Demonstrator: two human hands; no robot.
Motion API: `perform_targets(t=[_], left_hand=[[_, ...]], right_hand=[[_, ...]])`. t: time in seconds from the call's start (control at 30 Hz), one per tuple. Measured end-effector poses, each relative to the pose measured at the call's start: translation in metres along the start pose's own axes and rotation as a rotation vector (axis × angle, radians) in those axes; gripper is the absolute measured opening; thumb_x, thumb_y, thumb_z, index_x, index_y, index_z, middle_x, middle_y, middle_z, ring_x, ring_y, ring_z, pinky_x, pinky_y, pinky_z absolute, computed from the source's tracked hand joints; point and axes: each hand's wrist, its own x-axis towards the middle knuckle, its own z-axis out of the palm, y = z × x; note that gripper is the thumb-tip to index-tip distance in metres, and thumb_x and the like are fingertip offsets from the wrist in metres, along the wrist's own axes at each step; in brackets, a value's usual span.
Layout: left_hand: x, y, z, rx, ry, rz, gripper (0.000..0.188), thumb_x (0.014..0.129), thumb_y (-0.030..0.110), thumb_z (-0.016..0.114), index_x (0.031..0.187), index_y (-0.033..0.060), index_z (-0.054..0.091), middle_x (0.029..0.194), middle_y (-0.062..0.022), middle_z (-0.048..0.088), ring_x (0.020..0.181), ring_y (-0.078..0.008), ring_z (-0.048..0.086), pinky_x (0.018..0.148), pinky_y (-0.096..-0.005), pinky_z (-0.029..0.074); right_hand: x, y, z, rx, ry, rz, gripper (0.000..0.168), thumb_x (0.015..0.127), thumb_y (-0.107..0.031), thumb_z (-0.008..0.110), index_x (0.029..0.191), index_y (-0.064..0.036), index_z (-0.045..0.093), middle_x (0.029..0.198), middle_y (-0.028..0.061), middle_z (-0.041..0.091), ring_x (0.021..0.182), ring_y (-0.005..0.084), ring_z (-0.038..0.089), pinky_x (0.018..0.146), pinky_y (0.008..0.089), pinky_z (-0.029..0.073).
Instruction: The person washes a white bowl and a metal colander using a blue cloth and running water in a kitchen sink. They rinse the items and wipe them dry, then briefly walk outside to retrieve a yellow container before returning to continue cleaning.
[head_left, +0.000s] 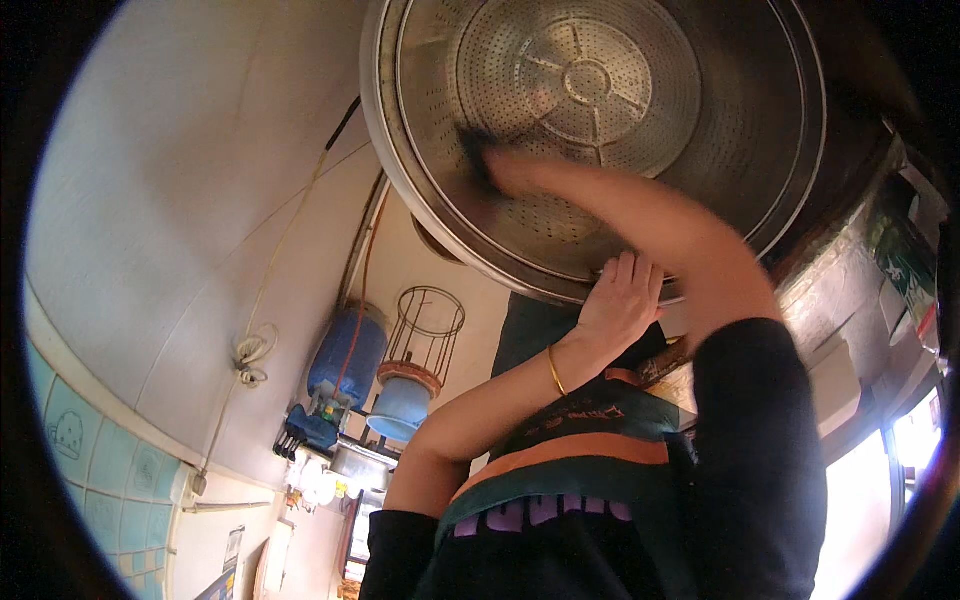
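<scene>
A large round metal vessel (806, 150) with a perforated, ribbed bottom (585, 82) fills the top of the view, its mouth facing me. My left hand (622, 292), a gold-coloured bangle on its wrist, grips the near rim with the fingers over the edge. Across it reaches my right arm, into the vessel. My right hand (506, 169) is blurred against the left inner wall, with a dark object (476, 150) at its fingers; blur hides what that object is and the exact grip.
A pale wall with a hanging cord (251, 360) is on the left. Beyond the vessel's lower left are a blue barrel (345, 349), a wire frame (431, 311) and a light blue basin (399, 409). Plastic packaging (904, 262) lies at the right. An apron (555, 465) covers my front.
</scene>
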Motion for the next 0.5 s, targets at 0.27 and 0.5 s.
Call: perform_targets(t=[0.27, 0.5], left_hand=[[0.01, 0.003, -0.003, -0.04, 0.027, -0.06, 0.057, 0.072, 0.04, 0.067, 0.107, -0.002, 0.052, 0.1, -0.0124, 0.05, 0.093, -0.026, 0.048, 0.083, -0.0356, 0.041], [-0.011, -0.005, 0.042, -0.427, -0.029, 0.05, 0.046, 0.085, 0.029, 0.051, 0.123, 0.0029, 0.046, 0.119, -0.0102, 0.048, 0.11, -0.0245, 0.044, 0.094, -0.0378, 0.036]], right_hand=[[-0.012, 0.059, 0.048, -0.244, -0.229, -0.131, 0.027, 0.081, -0.011, 0.052, 0.102, 0.004, 0.061, 0.101, 0.0237, 0.061, 0.094, 0.0338, 0.059, 0.079, 0.0436, 0.047], [0.087, 0.037, -0.076, 0.319, 1.267, 0.131, 0.032, 0.076, -0.009, 0.057, 0.102, 0.008, 0.052, 0.09, 0.0298, 0.057, 0.087, 0.0412, 0.057, 0.071, 0.0466, 0.047]])
